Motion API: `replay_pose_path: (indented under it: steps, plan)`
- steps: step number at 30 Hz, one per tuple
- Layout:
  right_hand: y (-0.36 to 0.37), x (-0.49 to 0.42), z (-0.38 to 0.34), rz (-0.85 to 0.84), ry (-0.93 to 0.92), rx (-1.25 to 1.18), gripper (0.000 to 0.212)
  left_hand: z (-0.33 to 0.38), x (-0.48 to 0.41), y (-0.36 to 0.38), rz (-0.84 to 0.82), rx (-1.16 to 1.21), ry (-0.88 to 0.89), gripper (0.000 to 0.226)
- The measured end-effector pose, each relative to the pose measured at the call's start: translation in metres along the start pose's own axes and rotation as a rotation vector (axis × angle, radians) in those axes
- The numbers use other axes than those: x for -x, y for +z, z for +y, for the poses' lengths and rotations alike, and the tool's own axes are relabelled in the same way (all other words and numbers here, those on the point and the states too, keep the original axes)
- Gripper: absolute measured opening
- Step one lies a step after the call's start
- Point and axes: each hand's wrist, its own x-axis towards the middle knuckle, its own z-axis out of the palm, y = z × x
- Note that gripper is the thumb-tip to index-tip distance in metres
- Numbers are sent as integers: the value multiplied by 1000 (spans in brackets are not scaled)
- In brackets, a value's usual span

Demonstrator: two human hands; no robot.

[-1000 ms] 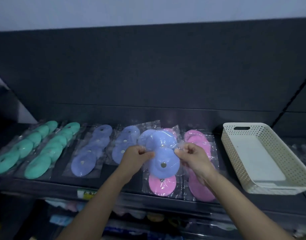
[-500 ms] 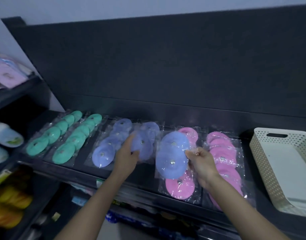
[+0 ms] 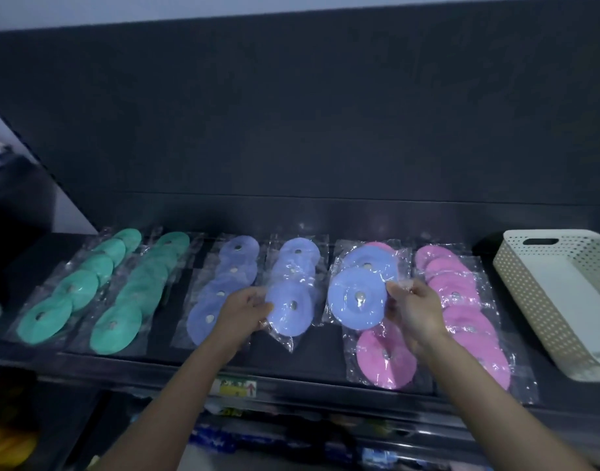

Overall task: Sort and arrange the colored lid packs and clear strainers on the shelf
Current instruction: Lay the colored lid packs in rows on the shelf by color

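Blue-lidded stray pack (image 3: 358, 297), lying across the pink row (image 3: 383, 358), is pinched at its right edge by the right hand (image 3: 415, 311). The left hand (image 3: 245, 314), which shared that pack a second ago, now grips the front pack (image 3: 291, 309) of the adjacent blue row (image 3: 298, 253). Space is probably being made there for the stray pack, while the green rows (image 3: 118, 326) lie sorted at the left of the shelf (image 3: 325, 358).

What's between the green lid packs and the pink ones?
Head view: two rows of blue lid packs; the left hand grips the second row's front pack. The right hand holds a stray blue pack.
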Motion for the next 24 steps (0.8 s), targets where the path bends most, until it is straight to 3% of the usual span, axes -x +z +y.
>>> replay_pose_path:
  steps: [6, 11, 15, 20, 24]
  plan:
    - [3, 3, 7, 106, -30, -34, 19, 9, -21, -13, -120, -221, 150, 10]
    - [0, 8, 15, 123, -25, -23, 18, -5, -43, -8, -139, -604, 240, 24]
    - [-1, 14, 18, 124, -35, 11, 4, -15, -43, -3, -98, -978, 490, 42]
    - [3, 20, 20, 123, -38, 58, 9, -35, -29, 7, -435, -1220, 569, 64]
    - [9, 22, 23, 120, -14, 56, 15, -39, -38, 8, -451, -1333, 520, 68]
